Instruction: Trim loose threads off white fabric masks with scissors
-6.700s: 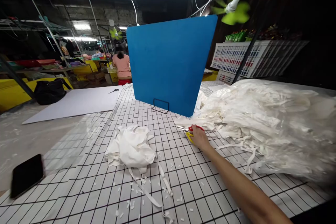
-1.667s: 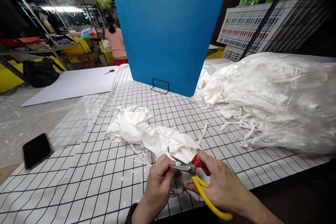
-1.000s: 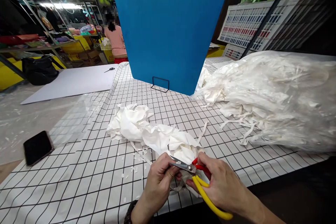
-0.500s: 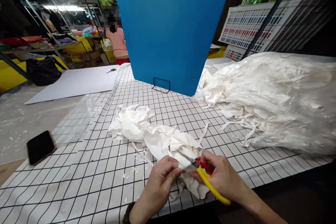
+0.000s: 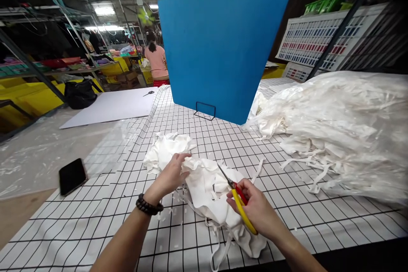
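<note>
My right hand [image 5: 250, 204] is closed around scissors [image 5: 241, 214] with red and yellow handles. Their blades look closed and point up and left over a white fabric piece [image 5: 204, 182] with thin straps, which lies crumpled on the checked tablecloth [image 5: 134, 229]. Fingers and thumb apart, my left hand [image 5: 174, 172] reaches to the far left end of that piece; whether it touches the fabric I cannot tell. A dark beaded bracelet circles the left wrist. Just beyond this hand sits a bunched white fabric heap [image 5: 168, 148].
A tall blue board [image 5: 219, 51] stands behind the fabric, a small wire stand [image 5: 205, 111] at its foot. Bulky clear plastic bags of white fabric [image 5: 350, 136] fill the right side. A phone [image 5: 72, 176] lies at left. Small white scraps dot the cloth. Farther back, a person [image 5: 156, 59] faces away.
My left hand has let go of the fabric near the scissors and moved left and away from me, fingers now apart. The scissors have drawn off the cloth. The whole view has shifted.
</note>
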Action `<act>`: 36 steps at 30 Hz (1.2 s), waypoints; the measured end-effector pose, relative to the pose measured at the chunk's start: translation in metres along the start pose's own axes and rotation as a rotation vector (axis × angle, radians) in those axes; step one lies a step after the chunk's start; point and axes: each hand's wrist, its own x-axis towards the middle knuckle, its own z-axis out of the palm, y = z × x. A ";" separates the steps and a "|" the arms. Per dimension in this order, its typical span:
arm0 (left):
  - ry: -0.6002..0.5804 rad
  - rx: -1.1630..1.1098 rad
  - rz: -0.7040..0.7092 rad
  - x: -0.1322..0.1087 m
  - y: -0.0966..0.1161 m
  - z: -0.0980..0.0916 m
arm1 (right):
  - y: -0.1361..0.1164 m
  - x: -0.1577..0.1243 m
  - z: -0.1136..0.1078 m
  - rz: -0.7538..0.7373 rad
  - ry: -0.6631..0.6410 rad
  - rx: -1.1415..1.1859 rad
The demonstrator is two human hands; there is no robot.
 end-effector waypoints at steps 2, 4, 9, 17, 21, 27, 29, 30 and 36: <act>-0.074 0.088 0.135 0.002 -0.001 -0.006 | 0.003 0.000 -0.003 0.013 -0.058 0.023; -0.170 0.248 0.216 0.007 -0.001 -0.012 | 0.006 0.000 -0.006 0.023 -0.094 0.049; -0.287 0.399 0.226 0.027 0.005 -0.026 | 0.009 -0.005 -0.005 0.032 -0.115 0.091; -0.728 -0.153 0.312 0.003 0.064 -0.055 | -0.008 -0.028 0.020 0.028 -0.076 0.439; -0.609 -0.473 0.242 -0.022 0.089 -0.037 | -0.014 -0.032 0.040 -0.015 -0.079 0.588; -0.167 -0.565 0.285 -0.047 0.096 -0.007 | -0.010 -0.023 0.024 -0.110 0.098 0.627; -0.120 -0.663 0.310 -0.049 0.097 0.000 | -0.011 -0.020 0.013 -0.098 0.058 0.613; -0.136 -0.738 0.322 -0.049 0.098 0.005 | -0.012 -0.018 0.008 -0.088 0.022 0.609; -0.196 -1.050 0.238 -0.048 0.102 0.039 | -0.010 -0.022 -0.022 -0.050 -0.038 0.438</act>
